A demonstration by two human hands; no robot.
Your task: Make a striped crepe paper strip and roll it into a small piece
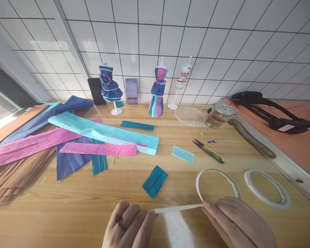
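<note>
At the front of the table, a short white strip of tape (179, 208) is stretched between my two hands. My left hand (130, 225), with a ring on one finger, pinches its left end. The right end is pinched by my right hand (237, 220). A thin roll of tape (199, 174) rises behind my right fingers, its lower part hidden by the hand; the strip appears to run from it. Beyond my hands lie a teal crepe-paper piece (155, 182) and a light blue piece (183, 154). A second tape roll (267, 188) lies to the right.
Yellow-green thread snips (209, 151) lie right of centre. Crepe-paper strips (103, 132) spread across the left. Three small mannequins (158, 86) stand along the tiled wall, near a phone (96, 91). A lidded glass cup (219, 115) and black headset-like straps (271, 112) are at right.
</note>
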